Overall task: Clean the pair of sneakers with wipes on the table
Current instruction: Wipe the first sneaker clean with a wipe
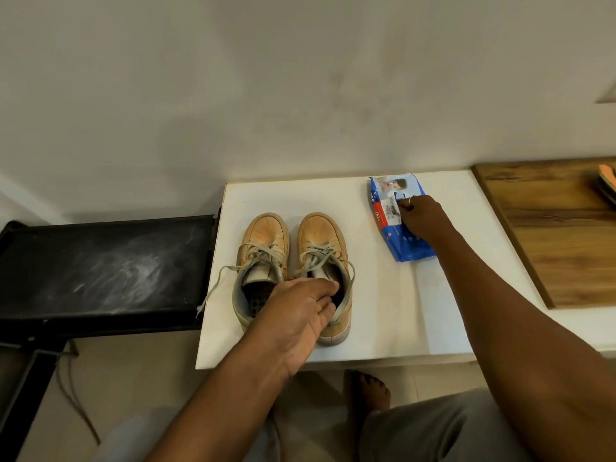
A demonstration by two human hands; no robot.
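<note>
- A pair of tan low-top sneakers with grey laces [265,238] is set side by side at the centre of the frame, toes toward the wall, on the white-topped bench [383,311]; the uppers look dulled and scuffed.
- The left hand [300,315] is reached in from the lower centre; its fingers [325,306] are curled into the opening of the right-of-frame sneaker [320,241], with the thumb by the collar, so the shoe's wall appears to be clamped; the fingertips are hidden inside.
- A blue soft-plastic pack of wet wipes [406,245] lies flat right of centre, near the sneakers but apart from them; the right hand [421,218] is laid over it, and its fingers [405,203] are pinched together on the white seal label [390,211] at the pack's middle.
- No wipe is seen outside the pack; the step in hand is judged to be the opening of the pack for a first wipe, while one shoe is secured; wiping has not begun.
- For the next move, the label must be peeled back and a single wipe drawn out; the light pack may ride up with the pull, since only one hand is on it.
- A black dusty tray [106,265] is seen at the left of the frame; a brown wooden board [560,235] at the right.
</note>
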